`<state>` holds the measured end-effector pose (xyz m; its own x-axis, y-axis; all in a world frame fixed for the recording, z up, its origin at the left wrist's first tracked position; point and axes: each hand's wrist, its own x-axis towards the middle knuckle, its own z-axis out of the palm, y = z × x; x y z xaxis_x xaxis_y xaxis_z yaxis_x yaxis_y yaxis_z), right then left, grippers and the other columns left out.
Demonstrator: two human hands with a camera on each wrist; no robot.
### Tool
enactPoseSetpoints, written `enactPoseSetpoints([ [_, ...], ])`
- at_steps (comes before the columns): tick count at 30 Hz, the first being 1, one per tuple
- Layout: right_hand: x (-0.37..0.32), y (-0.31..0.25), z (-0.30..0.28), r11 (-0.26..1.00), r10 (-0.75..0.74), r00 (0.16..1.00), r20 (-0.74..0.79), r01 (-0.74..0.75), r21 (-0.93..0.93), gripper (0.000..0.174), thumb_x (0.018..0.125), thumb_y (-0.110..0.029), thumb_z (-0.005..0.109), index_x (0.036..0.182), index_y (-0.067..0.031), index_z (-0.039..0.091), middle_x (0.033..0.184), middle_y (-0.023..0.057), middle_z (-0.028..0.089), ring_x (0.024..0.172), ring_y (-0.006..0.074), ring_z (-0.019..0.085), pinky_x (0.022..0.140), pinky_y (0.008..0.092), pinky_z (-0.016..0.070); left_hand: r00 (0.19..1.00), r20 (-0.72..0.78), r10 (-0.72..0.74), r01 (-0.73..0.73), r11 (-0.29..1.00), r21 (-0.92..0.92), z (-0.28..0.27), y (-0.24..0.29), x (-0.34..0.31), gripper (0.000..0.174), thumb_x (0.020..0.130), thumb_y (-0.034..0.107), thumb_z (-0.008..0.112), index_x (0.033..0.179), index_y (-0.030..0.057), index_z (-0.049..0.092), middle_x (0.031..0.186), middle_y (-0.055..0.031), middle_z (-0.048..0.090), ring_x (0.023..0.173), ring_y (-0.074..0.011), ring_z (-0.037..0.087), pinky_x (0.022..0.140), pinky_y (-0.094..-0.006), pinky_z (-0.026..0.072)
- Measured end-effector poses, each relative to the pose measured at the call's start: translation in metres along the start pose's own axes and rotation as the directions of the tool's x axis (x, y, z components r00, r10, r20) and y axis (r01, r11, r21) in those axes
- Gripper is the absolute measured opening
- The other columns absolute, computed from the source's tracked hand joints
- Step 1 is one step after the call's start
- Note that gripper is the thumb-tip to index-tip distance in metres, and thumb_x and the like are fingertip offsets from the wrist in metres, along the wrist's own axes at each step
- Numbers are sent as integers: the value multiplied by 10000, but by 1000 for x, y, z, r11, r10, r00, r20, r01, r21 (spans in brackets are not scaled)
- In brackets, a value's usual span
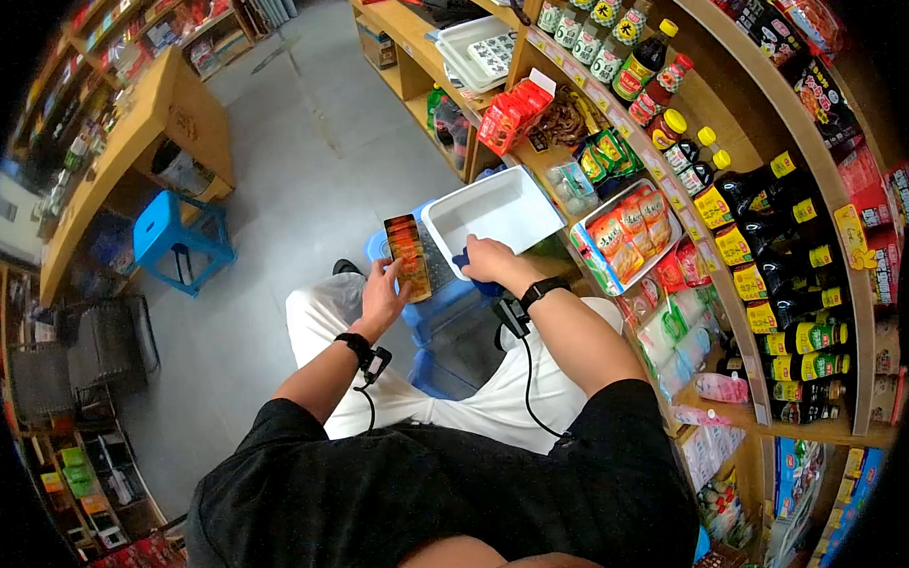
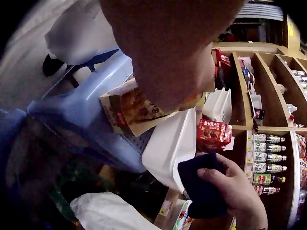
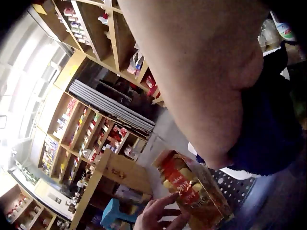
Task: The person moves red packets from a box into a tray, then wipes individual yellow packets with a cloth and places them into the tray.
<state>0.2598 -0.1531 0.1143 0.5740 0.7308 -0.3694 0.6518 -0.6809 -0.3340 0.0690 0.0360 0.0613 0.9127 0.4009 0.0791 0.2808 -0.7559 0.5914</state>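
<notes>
My right hand (image 1: pixel 497 262) pinches a dark blue cloth (image 2: pixel 202 184) at the near side of a white tray (image 1: pixel 492 207); the cloth fills much of the right wrist view (image 3: pixel 273 115). The tray rests on a blue stool (image 1: pixel 444 309). Beside the tray, a flat box with food pictures (image 1: pixel 407 254) lies on the stool, and my left hand (image 1: pixel 382 298) touches its near left edge, fingers loosely bent. In the right wrist view the left fingertips (image 3: pixel 165 208) lie against the box (image 3: pixel 189 189).
Shelves with bottles (image 1: pixel 637 65) and sauces rise on the right. A tray of red packets (image 1: pixel 628 235) and red bags (image 1: pixel 516 111) stand near the white tray. Another blue stool (image 1: pixel 181 239) is on the floor (image 1: pixel 269 157) at left, beside a wooden counter (image 1: pixel 181 94).
</notes>
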Motion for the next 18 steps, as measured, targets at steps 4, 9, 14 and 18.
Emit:
enactPoseSetpoints([
  [4, 4, 1, 8, 999, -30, 989, 147, 36, -36, 506, 811, -273, 733, 1179, 48, 599, 1102, 253, 700, 1047, 400, 676, 915, 468, 537, 1000, 31, -4, 3, 1000, 9, 2, -1, -3, 563, 860, 179, 706, 1386, 79, 535, 1330, -201, 524, 1114, -398, 608, 913, -455, 532],
  [9, 8, 6, 19, 992, -95, 977, 193, 108, -61, 402, 814, -275, 697, 1050, 49, 677, 1030, 268, 709, 980, 418, 685, 870, 473, 544, 1000, 11, 8, -8, 1000, 14, 10, -10, -3, 660, 862, 163, 698, 1469, 102, 445, 1336, -213, 515, 1113, -405, 606, 914, -458, 535],
  [14, -4, -4, 10, 995, -67, 976, 206, 81, -63, 328, 815, -260, 723, 981, 22, 740, 1013, 251, 721, 962, 400, 700, 850, 470, 557, 999, 38, 30, -30, 1000, 1, 9, -9, -2, 724, 865, 152, 691, 1516, 111, 376, 1343, -221, 502, 1098, -410, 609, 908, -468, 538],
  [18, -2, -4, 13, 993, -78, 973, 216, 95, -72, 305, 804, -247, 721, 973, 6, 745, 994, 246, 722, 944, 395, 701, 838, 471, 556, 999, 33, -6, 6, 1000, -15, 9, -7, 1, 718, 870, 151, 684, 1518, 111, 377, 1336, -222, 502, 1053, -411, 624, 890, -471, 543],
])
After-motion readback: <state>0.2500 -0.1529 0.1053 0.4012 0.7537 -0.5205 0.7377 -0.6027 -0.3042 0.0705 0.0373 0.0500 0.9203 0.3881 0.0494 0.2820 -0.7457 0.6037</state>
